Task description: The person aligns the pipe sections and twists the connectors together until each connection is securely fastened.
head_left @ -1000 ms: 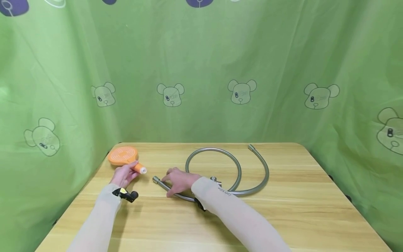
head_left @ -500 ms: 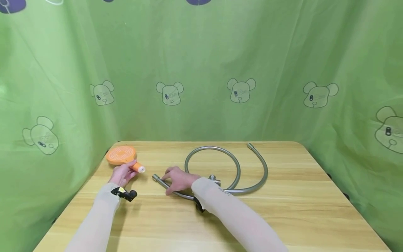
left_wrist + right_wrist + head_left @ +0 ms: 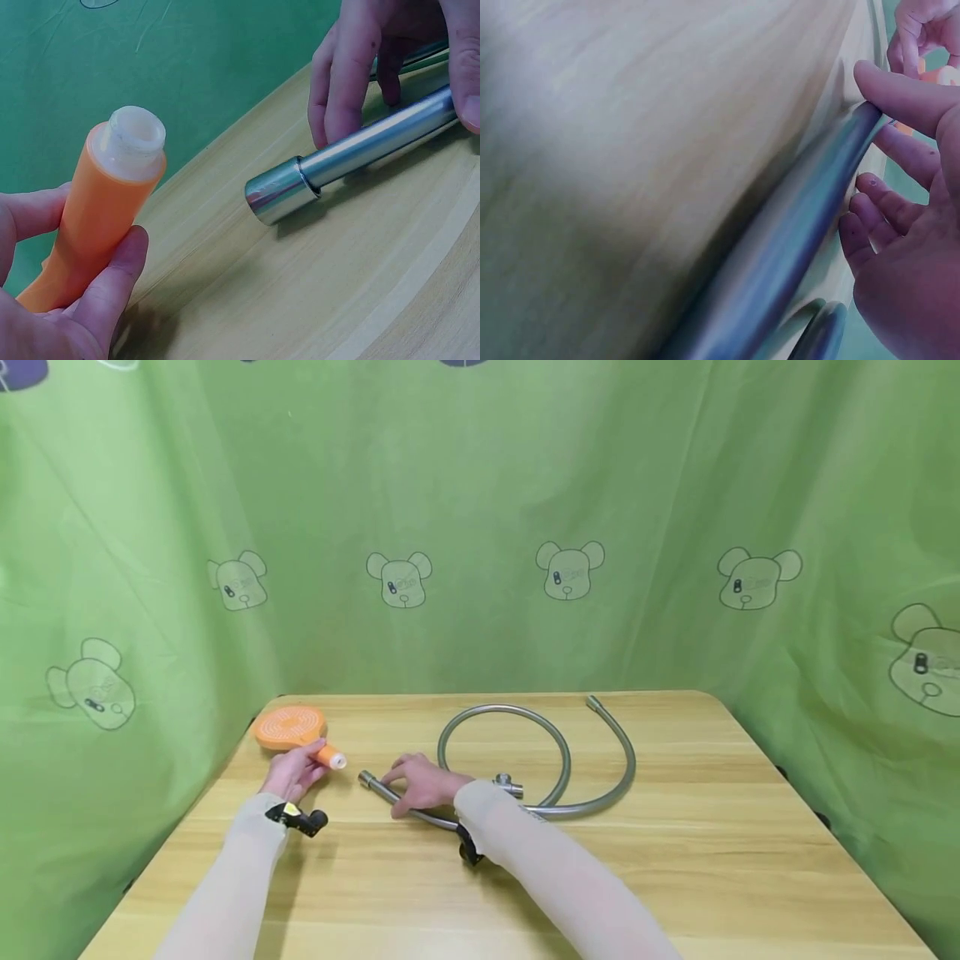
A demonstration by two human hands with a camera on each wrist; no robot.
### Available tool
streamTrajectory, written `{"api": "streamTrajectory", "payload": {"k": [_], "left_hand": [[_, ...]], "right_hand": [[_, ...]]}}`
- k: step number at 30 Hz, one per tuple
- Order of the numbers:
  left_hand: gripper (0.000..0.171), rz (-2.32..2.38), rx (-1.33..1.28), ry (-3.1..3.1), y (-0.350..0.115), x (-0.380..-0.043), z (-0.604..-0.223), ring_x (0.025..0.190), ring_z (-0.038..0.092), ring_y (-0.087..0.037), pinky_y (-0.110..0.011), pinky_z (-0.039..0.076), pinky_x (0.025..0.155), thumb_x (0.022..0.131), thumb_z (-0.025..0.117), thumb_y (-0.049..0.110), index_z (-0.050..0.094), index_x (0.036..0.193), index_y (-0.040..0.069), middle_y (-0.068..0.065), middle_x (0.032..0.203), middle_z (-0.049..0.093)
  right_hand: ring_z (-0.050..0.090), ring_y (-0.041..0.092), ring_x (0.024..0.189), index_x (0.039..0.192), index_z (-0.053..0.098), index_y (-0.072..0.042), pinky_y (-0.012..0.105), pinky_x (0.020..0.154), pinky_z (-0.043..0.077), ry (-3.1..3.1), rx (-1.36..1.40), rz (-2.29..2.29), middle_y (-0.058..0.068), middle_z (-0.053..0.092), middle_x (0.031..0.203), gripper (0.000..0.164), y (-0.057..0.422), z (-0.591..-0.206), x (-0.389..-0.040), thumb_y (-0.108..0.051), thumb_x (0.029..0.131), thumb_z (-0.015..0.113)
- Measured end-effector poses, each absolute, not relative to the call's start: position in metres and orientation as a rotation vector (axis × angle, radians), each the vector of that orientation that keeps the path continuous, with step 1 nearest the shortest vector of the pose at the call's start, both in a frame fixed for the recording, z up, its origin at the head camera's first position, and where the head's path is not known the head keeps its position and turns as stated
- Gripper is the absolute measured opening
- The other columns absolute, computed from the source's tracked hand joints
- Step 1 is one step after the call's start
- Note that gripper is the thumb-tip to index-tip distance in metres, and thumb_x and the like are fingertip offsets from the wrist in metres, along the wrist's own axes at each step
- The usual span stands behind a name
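Note:
My left hand [image 3: 291, 775] holds an orange shower head [image 3: 291, 725] by its handle at the table's left side. Its perforated face is turned up. A white threaded end [image 3: 135, 139] sticks out of the handle in the left wrist view. Nearer the middle, my right hand [image 3: 426, 783] pinches a grey metal shower hose [image 3: 564, 752] between thumb and fingers, a little behind its end nut [image 3: 281, 191]. That nut points left toward the handle, with a gap between the two. The rest of the hose lies looped on the table, its other end [image 3: 594, 702] at the back right.
A small chrome fitting [image 3: 507, 786] stands beside the hose loop, just beyond my right sleeve. The wooden table [image 3: 720, 860] carries everything. A green curtain [image 3: 480, 635] with printed bear heads hangs around its back and sides.
The view has shifted slightly. Both hands keep their holds on the shower head and the hose, with hardly any movement on the table.

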State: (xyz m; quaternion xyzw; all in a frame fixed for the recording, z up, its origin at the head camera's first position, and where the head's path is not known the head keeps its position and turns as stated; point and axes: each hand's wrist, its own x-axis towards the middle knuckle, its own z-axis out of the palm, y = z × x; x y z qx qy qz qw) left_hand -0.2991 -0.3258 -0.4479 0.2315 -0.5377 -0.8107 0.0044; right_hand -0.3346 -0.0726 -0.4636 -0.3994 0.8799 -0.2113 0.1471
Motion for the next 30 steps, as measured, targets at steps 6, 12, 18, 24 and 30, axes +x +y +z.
{"api": "streamTrajectory", "payload": {"k": [6, 12, 18, 24, 30], "left_hand": [[0.014, -2.552, 0.725, -1.653, -0.3275, -0.2999, -0.4466, 0.073, 0.068, -0.010, -0.021, 0.060, 0.081, 0.100, 0.059, 0.007, 0.056, 0.114, 0.004, -0.001, 0.077, 0.067], [0.007, -2.549, 0.726, -1.644, -0.3291, -0.2998, -0.4482, 0.072, 0.068, -0.011, -0.022, 0.061, 0.078, 0.100, 0.059, 0.006, 0.056, 0.107, 0.005, -0.001, 0.076, 0.067], [0.003, -2.559, 0.706, -1.620, -0.3298, -0.2995, -0.4497, 0.073, 0.068, -0.010, -0.021, 0.060, 0.078, 0.100, 0.058, 0.006, 0.058, 0.104, 0.006, -0.001, 0.078, 0.068], [0.012, -2.558, 0.713, -1.627, -0.3279, -0.2986, -0.4478, 0.074, 0.067, -0.010, -0.021, 0.060, 0.081, 0.099, 0.061, 0.006, 0.057, 0.110, 0.004, -0.001, 0.079, 0.067], [0.013, -2.526, 0.709, -1.636, -0.3272, -0.3003, -0.4471, 0.075, 0.067, -0.010, -0.021, 0.060, 0.079, 0.099, 0.061, 0.005, 0.056, 0.110, 0.003, -0.002, 0.079, 0.067]], "right_hand": [[0.047, 0.025, 0.135, 0.138, 0.063, -0.020, 0.037, 0.113, 0.042, 2.485, -1.135, -0.704, 0.007, 0.054, 0.146, 0.060, -0.0743, -0.4595, -0.3357, -0.024, 0.081, 0.084], [0.060, 0.018, 0.116, 0.140, 0.060, -0.014, 0.028, 0.098, 0.051, 2.406, -1.077, -0.827, 0.005, 0.064, 0.130, 0.060, -0.0750, -0.4582, -0.3359, -0.016, 0.083, 0.082], [0.065, 0.011, 0.102, 0.140, 0.059, -0.011, 0.022, 0.084, 0.054, 2.318, -1.034, -0.933, 0.004, 0.069, 0.119, 0.059, -0.0768, -0.4598, -0.3391, -0.010, 0.085, 0.079], [0.062, 0.011, 0.097, 0.138, 0.060, -0.011, 0.023, 0.081, 0.053, 2.283, -1.041, -0.966, 0.002, 0.065, 0.115, 0.055, -0.0757, -0.4612, -0.3404, -0.008, 0.086, 0.077], [0.058, 0.013, 0.094, 0.150, 0.046, -0.011, 0.025, 0.081, 0.052, 2.227, -1.031, -1.071, 0.008, 0.062, 0.115, 0.073, -0.0757, -0.4595, -0.3379, -0.001, 0.084, 0.074]]}}
